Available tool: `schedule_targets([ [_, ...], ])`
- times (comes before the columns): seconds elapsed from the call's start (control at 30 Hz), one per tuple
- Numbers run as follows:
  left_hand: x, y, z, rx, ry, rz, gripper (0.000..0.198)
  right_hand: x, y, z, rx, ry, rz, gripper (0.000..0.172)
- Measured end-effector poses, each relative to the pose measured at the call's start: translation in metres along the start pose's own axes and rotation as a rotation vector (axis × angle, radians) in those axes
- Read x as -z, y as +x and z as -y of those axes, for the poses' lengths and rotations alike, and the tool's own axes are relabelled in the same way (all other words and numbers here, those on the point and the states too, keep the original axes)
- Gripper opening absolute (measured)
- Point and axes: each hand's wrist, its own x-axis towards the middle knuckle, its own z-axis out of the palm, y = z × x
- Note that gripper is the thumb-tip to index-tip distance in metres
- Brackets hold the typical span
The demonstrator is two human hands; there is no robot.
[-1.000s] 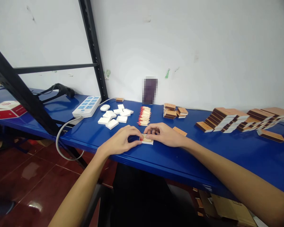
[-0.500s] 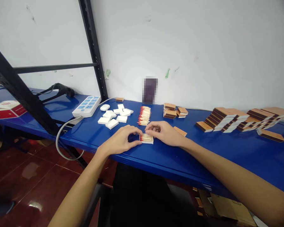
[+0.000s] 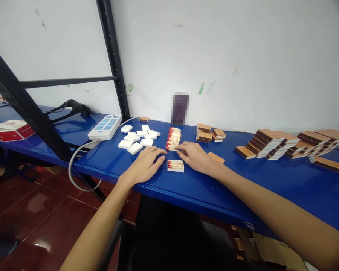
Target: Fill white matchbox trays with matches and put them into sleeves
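Observation:
A white tray filled with red-tipped matches [image 3: 175,165] lies on the blue table [image 3: 271,184] between my hands. My left hand [image 3: 145,164] rests flat on the table just left of it, fingers stretched out, holding nothing. My right hand [image 3: 194,156] has its fingertips at the near end of the loose pile of matches [image 3: 173,138]; its fingers look pinched on a match or two, though this is hard to make out. A single brown matchbox sleeve [image 3: 216,157] lies just right of my right hand.
Several empty white trays [image 3: 139,138] lie left of the pile, beside a white power strip [image 3: 104,127] with its cable. Small stacks of brown matchboxes [image 3: 207,133] stand behind, and long rows of them [image 3: 288,143] at the right. A black rack post [image 3: 113,56] rises at the back.
Both hands have let go of the filled tray. My left hand flattened beside it and my right hand reached back to the loose match pile.

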Motion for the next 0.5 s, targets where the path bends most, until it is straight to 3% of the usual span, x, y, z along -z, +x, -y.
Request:
schedule_targets([
  [0.5,-0.002,0.020,0.009,0.026,0.177,0.094,0.040,-0.005,0.000,-0.003,-0.003,0.055,-0.032,0.023],
])
